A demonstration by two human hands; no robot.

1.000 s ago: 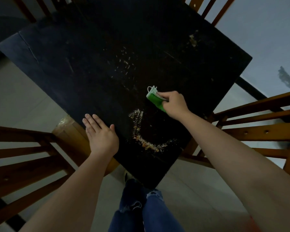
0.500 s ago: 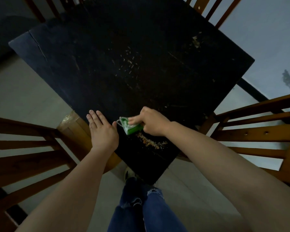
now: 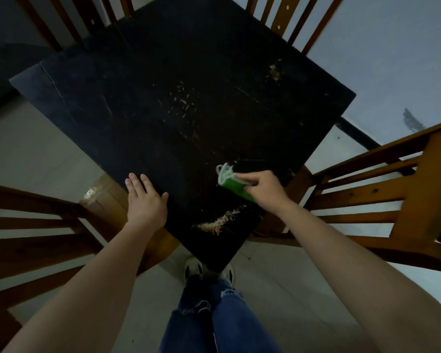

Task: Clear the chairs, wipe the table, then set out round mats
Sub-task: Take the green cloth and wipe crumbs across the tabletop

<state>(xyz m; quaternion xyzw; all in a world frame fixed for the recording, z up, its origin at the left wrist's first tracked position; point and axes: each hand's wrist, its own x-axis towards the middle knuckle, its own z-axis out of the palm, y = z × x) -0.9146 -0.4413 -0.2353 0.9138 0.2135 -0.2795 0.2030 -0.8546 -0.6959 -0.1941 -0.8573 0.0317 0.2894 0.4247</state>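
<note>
Two hands on the job: our right hand [image 3: 264, 193] pinches a green cloth [image 3: 233, 183] down on the tabletop [image 3: 163, 72] near its right edge. Our left hand [image 3: 145, 202] lies flat with fingers straight, bracing at the near-left edge. Just below the cloth, a line of crumbs [image 3: 217, 222] sits by the near corner. We judge this the wiping step. Next we need to draw those crumbs off the corner, then reach for the specks [image 3: 182, 103] in the middle and the smear [image 3: 274, 71] on the far side. Wooden chairs [image 3: 379, 179] ring us; no round mats in view.
</note>
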